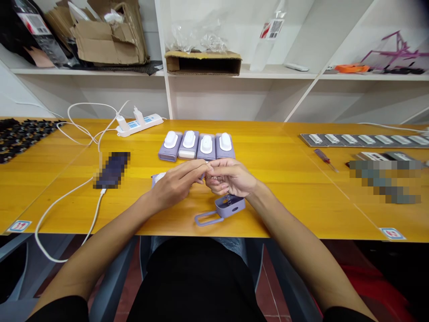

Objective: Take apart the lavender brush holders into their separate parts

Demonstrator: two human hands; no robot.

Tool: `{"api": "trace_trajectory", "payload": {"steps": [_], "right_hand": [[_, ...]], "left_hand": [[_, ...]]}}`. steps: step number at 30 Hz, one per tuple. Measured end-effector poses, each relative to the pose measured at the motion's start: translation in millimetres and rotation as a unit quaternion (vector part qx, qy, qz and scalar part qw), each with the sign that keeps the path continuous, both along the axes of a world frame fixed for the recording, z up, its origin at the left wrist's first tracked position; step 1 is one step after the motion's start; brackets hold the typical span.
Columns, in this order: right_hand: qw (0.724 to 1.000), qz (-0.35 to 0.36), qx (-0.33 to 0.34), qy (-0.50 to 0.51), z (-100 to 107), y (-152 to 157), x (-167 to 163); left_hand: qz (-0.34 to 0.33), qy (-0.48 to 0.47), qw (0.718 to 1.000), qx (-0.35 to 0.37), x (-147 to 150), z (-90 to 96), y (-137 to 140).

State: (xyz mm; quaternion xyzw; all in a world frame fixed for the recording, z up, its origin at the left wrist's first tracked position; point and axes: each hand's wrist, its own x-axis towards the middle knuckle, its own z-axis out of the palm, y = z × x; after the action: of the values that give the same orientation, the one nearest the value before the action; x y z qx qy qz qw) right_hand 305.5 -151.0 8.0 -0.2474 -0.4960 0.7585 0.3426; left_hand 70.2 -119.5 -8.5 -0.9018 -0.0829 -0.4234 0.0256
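Note:
My left hand [177,183] and my right hand [231,176] meet at the fingertips above the table. Both are closed in a pinch around a small part, of which only a sliver of purple shows between the fingers. Small shiny metal shows at the curled fingers of my right hand; its kind is unclear. Just below that hand stands an open purple case [232,207] with small parts inside and a loop-shaped purple handle [208,219] at its left. Partly behind my left hand lies another purple-and-white piece [158,178].
Several purple units with white tops [189,144] stand in a row behind my hands. At left are a phone [112,170], its white cable and a power strip [140,125]. A screwdriver [325,159] and a grey strip of white pieces [365,140] lie at right. Shelves rise behind.

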Motion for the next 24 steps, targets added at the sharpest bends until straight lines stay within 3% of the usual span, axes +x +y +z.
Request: {"api": "trace_trajectory", "payload": {"steps": [3, 8, 12, 15, 19, 24], "right_hand": [[0.991, -0.064, 0.095, -0.065, -3, -3, -4], [0.925, -0.207, 0.262, -0.179, -5, -11, -9], [0.876, -0.218, 0.365, -0.226, -4, -17, -11], [0.823, -0.250, 0.437, -0.265, -6, -18, -14], [0.767, -0.288, 0.497, -0.286, -10, -18, -18], [0.766, -0.304, 0.494, -0.276, -10, -18, -20]], "left_hand": [[0.000, -0.031, 0.998, -0.062, 2, 1.1, 2], [-0.001, -0.081, 0.972, -0.219, 6, 0.8, 1], [-0.022, -0.131, 0.913, -0.386, 9, 2.4, -1], [-0.018, -0.160, 0.858, -0.487, 10, 5.4, -1], [-0.016, -0.182, 0.826, -0.533, 10, 8.3, -3], [-0.028, -0.186, 0.836, -0.516, 11, 8.7, -4]]}}
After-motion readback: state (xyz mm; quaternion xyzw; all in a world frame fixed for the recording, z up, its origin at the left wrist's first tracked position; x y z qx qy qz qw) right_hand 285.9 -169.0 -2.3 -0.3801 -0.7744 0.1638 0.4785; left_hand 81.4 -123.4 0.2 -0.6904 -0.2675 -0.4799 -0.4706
